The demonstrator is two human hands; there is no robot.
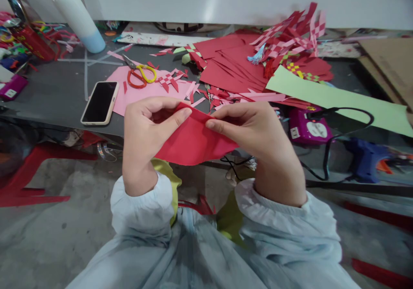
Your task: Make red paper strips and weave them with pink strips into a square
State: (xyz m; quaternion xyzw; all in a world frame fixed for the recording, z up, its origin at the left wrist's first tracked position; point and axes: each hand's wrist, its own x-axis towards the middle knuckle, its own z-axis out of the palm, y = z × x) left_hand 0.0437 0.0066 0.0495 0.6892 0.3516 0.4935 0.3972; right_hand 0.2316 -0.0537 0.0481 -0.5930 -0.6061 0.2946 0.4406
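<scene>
A piece of red paper (195,140) hangs between my hands, just in front of the table's near edge. My left hand (151,127) pinches its top edge between thumb and fingers. On the other side, my right hand (248,127) grips the same edge in a like pinch, thumb towards me. The paper's lower edge is curved and bends slightly. Behind it on the table lie pink paper (121,102), scissors (140,76) with one red and one yellow handle loop, and scattered red and pink paper scraps (222,97).
A phone (100,103) lies left of my hands. Red sheets (232,61), woven paper strips (290,35) and a green sheet (335,97) are spread behind and right. A purple power block (309,127) with a black cable and a blue glue gun (368,158) sit right. A bottle (75,18) stands far left.
</scene>
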